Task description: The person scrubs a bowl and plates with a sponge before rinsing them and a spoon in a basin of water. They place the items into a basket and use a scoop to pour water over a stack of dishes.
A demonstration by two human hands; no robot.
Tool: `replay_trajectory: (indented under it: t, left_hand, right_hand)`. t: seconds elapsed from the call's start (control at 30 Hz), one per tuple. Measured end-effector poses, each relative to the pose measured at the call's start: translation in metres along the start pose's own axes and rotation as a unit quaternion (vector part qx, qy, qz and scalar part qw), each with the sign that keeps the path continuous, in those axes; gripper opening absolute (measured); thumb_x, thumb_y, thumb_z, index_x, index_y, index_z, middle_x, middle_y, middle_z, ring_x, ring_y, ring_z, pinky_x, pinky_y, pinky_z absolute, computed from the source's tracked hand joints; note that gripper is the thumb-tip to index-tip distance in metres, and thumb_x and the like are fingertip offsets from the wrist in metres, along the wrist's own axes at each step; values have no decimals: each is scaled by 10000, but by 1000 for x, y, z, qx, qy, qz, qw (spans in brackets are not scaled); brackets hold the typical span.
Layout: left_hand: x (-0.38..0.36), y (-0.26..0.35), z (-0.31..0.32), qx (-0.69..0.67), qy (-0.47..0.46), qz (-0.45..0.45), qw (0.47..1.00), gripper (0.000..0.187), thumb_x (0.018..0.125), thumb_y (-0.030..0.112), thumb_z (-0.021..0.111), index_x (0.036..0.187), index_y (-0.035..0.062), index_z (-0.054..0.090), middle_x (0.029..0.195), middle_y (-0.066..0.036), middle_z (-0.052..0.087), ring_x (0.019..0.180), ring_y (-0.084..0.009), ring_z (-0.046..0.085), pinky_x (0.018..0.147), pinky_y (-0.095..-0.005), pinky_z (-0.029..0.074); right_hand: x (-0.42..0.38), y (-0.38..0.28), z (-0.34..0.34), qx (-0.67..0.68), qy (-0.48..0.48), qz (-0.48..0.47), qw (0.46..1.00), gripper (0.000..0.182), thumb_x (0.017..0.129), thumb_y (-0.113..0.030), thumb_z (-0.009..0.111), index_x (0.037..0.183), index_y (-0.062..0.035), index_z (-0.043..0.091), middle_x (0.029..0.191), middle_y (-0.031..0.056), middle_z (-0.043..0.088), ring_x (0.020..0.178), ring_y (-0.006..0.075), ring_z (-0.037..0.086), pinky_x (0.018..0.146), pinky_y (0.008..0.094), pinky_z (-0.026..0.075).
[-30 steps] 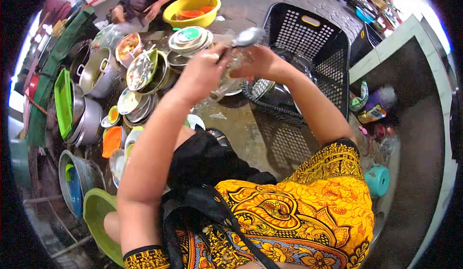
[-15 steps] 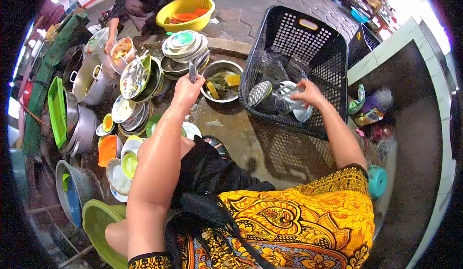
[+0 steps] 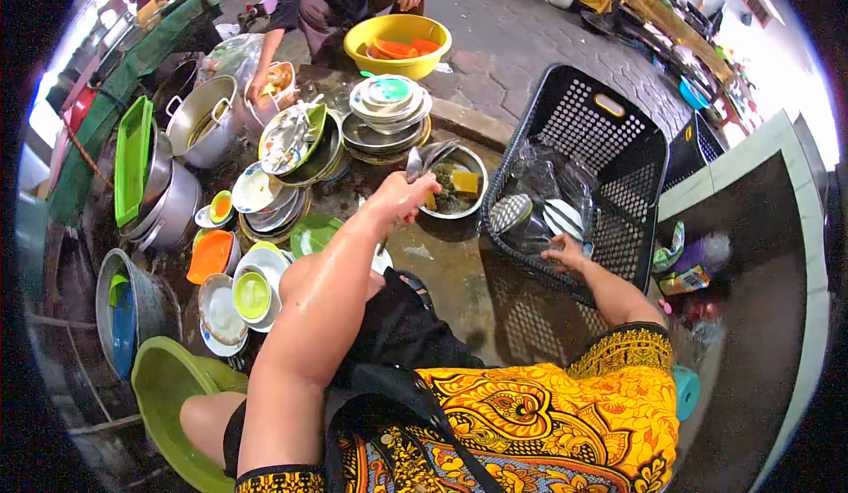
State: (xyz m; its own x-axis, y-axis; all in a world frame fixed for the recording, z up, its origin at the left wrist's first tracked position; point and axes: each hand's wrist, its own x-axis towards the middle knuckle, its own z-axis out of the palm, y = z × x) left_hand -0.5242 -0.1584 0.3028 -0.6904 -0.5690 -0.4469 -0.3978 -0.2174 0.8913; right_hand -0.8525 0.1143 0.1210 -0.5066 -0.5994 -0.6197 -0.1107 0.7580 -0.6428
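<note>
Left hand (image 3: 402, 200), grip closed around spoons (image 3: 413, 164), held above the near rim of a steel bowl (image 3: 473, 206) on the wet floor (image 3: 442, 263). Right hand (image 3: 565, 253), fingers loosely spread and holding nothing, rests on the near rim of the black basket (image 3: 618, 140), just beside the glasses (image 3: 539, 184) inside it. Stacked plates (image 3: 389, 104) lie beyond the bowl.

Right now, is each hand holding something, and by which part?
The left hand holds metal spoons by their handles, bowls pointing up. The right hand holds nothing; its fingers rest at the black basket near the glasses.
</note>
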Motion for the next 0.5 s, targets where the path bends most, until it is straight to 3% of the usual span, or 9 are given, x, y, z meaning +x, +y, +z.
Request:
replay_trajectory:
  t: [0.1, 0.2, 0.23, 0.27, 0.33, 0.47, 0.5]
  left_hand:
    - [-2, 2, 0, -40, -69, 20, 997, 349, 889, 351, 470, 1002, 43, 588, 569, 43, 372, 471, -73, 366, 443, -228, 354]
    - [-5, 4, 0, -88, -126, 27, 988, 366, 895, 347, 462, 1061, 38, 564, 580, 43, 377, 489, -69, 378, 453, -225, 362]
    - [-3, 3, 1, -96, -135, 17, 986, 368, 897, 348, 457, 1095, 50, 543, 584, 43, 368, 489, -69, 370, 452, -223, 359]
    - [-4, 5, 2, -98, -134, 20, 986, 368, 897, 348, 457, 1095, 50, 543, 584, 43, 368, 489, -69, 370, 452, -223, 359]
    - [-9, 8, 4, -143, -161, 7, 976, 349, 898, 344, 459, 1084, 67, 563, 586, 41, 366, 474, -71, 350, 439, -236, 361]
    - [-14, 11, 7, -146, -215, 0, 966, 412, 914, 392, 392, 1155, 71, 486, 585, 55, 303, 460, -57, 270, 438, -227, 288]
    - [-13, 11, 7, -164, -242, 6, 956, 426, 914, 412, 376, 1132, 66, 495, 574, 59, 300, 444, -57, 261, 433, -228, 289]
  right_hand:
    - [15, 22, 3, -148, 24, -76, 986, 700, 600, -397, 781, 1095, -47, 430, 1110, 112, 478, 1069, 227, 455, 825, 338, 416]
    - [22, 39, 2, -158, -9, -96, 983, 641, 635, -334, 769, 1091, -30, 436, 960, 92, 499, 861, 171, 473, 767, 316, 417]
    - [47, 66, 0, -190, -23, -152, 970, 580, 665, -282, 748, 1089, -38, 435, 916, 75, 487, 807, 151, 458, 736, 312, 417]
    - [53, 70, 1, -171, -61, -150, 972, 665, 633, -395, 766, 1087, -34, 441, 936, 84, 511, 849, 178, 489, 758, 334, 421]
    - [68, 84, 5, -137, -95, -200, 966, 641, 673, -331, 744, 1163, -62, 430, 977, 99, 523, 913, 201, 502, 796, 335, 419]
    - [57, 62, 6, -170, -133, -208, 954, 677, 689, -303, 715, 1248, -101, 390, 1080, 133, 536, 997, 235, 518, 842, 340, 415]
    - [55, 45, 4, -273, -157, -192, 929, 663, 697, -295, 694, 1256, -107, 392, 1123, 134, 531, 1031, 245, 514, 856, 343, 414]
